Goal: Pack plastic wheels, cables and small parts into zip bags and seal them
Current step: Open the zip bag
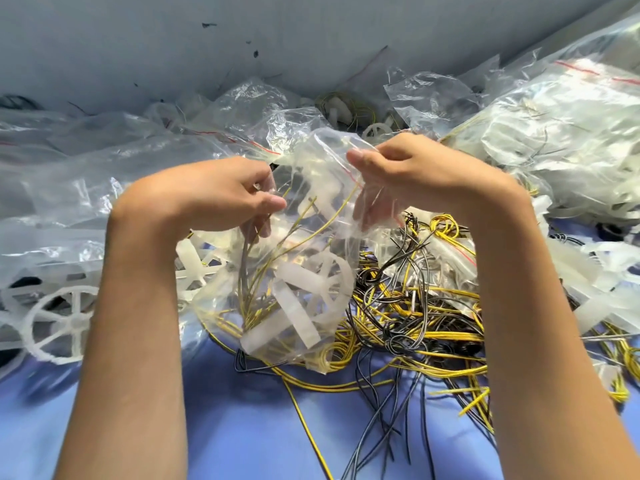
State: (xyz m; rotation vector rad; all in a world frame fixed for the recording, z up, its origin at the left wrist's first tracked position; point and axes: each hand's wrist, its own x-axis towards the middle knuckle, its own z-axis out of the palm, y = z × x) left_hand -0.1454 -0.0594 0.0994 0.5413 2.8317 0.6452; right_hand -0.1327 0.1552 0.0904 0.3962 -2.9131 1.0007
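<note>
A clear zip bag (287, 327) hangs between my hands just above the blue table. Inside it lie a white plastic wheel (329, 282), flat white plastic strips and thin yellow cables. My left hand (221, 192) pinches the bag's mouth on the left side. My right hand (408, 171) pinches the mouth on the right, thumb on top, with its fingers showing through the plastic. The mouth of the bag gapes between the two hands.
A tangle of yellow and black cables (426, 327) covers the blue table (242, 427) on the right. A loose white wheel (59, 323) lies at the left. Filled clear bags (561, 133) and crumpled empty bags pile up behind, against a grey wall.
</note>
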